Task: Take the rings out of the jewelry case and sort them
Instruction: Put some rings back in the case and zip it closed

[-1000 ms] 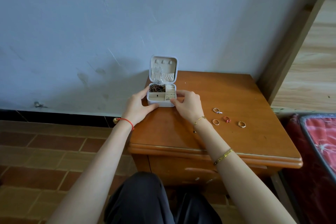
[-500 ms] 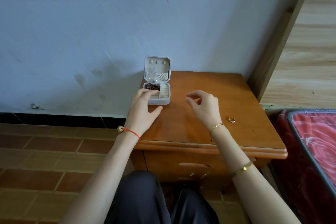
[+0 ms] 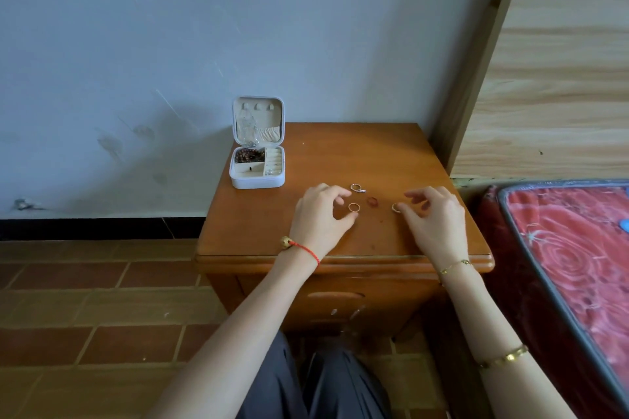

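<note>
Four rings lie mid-frame on the nightstand (image 3: 340, 153), the open jewelry case (image 3: 257, 163) up left. Left hand (image 3: 320, 218) hovers open beside the gold ring (image 3: 354, 207); right hand (image 3: 434, 214) seems to touch another ring (image 3: 396, 208), grip unclear. A careless nudge could roll one off the edge.

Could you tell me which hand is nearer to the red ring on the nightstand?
Left, narrowly. The left hand sits just left of the red ring; the right hand lies slightly farther right.

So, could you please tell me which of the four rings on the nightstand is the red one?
The red ring lies in the middle of the group, between the two gold rings; the silver ring sits behind them.
</note>
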`<state>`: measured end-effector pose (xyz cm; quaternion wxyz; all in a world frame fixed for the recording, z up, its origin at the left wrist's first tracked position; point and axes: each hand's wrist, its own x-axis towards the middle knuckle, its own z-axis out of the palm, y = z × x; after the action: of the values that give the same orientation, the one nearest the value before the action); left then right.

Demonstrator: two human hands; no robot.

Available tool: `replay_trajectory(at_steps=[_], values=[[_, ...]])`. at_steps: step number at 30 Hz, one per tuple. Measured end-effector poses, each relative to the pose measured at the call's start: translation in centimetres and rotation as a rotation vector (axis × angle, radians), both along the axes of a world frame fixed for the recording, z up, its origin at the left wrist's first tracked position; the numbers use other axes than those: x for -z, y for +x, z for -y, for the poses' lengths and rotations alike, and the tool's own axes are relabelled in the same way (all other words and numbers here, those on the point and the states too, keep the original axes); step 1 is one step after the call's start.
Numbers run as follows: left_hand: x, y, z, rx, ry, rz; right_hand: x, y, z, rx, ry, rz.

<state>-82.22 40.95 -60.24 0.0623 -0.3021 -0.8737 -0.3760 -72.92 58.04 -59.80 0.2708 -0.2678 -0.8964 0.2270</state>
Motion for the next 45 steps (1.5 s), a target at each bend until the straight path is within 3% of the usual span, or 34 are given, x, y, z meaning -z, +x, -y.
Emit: replay_trajectory(at_steps=[17, 29, 45], values=[[1.0, -0.5, -1.8, -0.085, -0.028, -0.046, 0.6, -0.7, -0.8, -0.055, 0.076, 0.085], [1.1, -0.5, -1.4, -0.078, 0.0, -0.045, -1.2, -5.2, -2.7, -0.041, 0.026, -0.07], [1.4, -0.6, -1.3, -0.078, 0.06, -0.025, 0.0, -8.8, -5.1, -0.008, -0.082, 0.063]])
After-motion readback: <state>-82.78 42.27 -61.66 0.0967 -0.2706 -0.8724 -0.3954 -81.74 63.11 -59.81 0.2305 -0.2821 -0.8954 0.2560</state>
